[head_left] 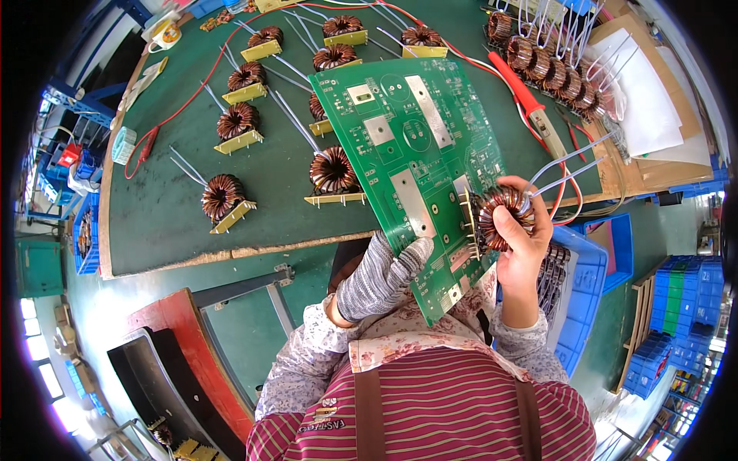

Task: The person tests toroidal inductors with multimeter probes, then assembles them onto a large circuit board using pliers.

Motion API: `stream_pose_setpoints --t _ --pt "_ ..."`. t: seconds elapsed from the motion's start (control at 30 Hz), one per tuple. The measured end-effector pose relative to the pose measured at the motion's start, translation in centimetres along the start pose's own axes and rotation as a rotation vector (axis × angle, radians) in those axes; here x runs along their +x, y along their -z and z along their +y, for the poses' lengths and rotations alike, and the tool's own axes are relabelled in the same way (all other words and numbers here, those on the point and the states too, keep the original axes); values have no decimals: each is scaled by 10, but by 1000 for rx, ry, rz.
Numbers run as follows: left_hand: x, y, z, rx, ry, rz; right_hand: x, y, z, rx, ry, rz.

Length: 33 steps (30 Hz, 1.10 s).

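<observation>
A large green circuit board (pixel 377 146) is tilted up in front of me, over the table's front edge. My left hand (pixel 384 273), in a grey knitted glove, is closed on the board's lower left edge with the thumb on its face. My bare right hand (pixel 523 250) grips a copper-wound toroidal coil (pixel 503 219), thumb in front and fingers behind. The coil's small yellow base board (pixel 469 219) faces the green board near its lower right part; I cannot tell whether its pins are in the holes. Two long pale leads (pixel 569 173) stick out from the coil to the right.
Several similar coils on yellow bases (pixel 237 123) stand across the green tabletop (pixel 154 223). More coils with upright leads (pixel 553 73) line the far right beside white paper (pixel 642 100). A red-tipped probe (pixel 530 107) with red wires lies nearby. Blue crates (pixel 588 296) stand at right.
</observation>
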<state>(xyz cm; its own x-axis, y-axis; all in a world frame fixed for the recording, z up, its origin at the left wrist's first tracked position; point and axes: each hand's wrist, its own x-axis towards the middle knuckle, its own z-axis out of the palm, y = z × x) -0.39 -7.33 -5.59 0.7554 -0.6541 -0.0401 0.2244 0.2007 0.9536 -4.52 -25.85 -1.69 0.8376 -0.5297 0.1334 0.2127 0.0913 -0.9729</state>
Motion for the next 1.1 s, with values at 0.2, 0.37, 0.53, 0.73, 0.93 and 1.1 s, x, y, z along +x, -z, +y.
stream_pose_setpoints --t 0.2,0.37,0.53,0.73,0.93,1.1 --pt "1 -6 13 15 25 -7 -7 -10 -14 -214 97 -15" --pt "4 -3 10 145 -114 -4 -9 -22 -3 -574 376 -95" --pt "4 -7 6 40 -48 57 5 -3 -17 -386 251 -402" --pt "-9 13 -22 -79 -80 -22 11 12 9 -131 102 -589" --pt "-4 12 5 139 35 214 39 44 -9 428 105 -344" --pt "-2 18 1 -68 132 255 126 136 -33 -215 324 240"
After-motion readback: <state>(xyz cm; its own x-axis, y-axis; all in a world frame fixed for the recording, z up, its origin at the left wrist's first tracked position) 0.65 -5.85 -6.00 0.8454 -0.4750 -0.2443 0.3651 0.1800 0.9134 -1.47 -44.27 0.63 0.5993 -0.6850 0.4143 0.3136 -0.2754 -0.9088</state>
